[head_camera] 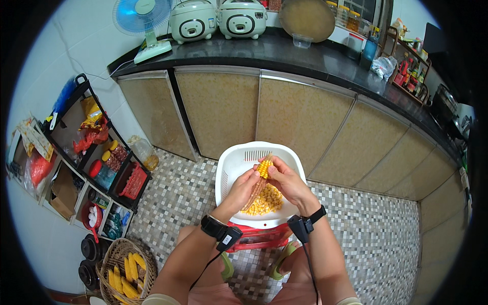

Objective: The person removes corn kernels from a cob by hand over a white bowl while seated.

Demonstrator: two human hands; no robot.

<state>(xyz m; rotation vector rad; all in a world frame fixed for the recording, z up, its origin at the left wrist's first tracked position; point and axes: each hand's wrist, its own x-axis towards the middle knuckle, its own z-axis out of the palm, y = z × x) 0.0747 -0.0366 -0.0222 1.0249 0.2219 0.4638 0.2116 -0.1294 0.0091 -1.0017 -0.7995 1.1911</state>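
Observation:
Both my hands hold a partly stripped corn cob point(264, 170) above a white plastic basin point(224, 160) with slotted sides. My left hand point(244, 187) grips the bare, reddish-brown part of the cob. My right hand point(286, 179) has its thumb against the yellow kernels still on the upper part. Loose corn kernels point(268, 202) lie heaped in the basin under the cob. Part of the cob is covered by my fingers. The basin rests on a red plastic stool point(259, 244) between my feet.
A wicker basket point(152, 263) with several corn cobs point(131, 267) stands at lower left. Beside it rises a black storage rack point(103, 103) with jars. Ahead, low cupboards point(305, 122) carry a black countertop point(248, 57) with two rice cookers point(243, 19) and a fan point(150, 45).

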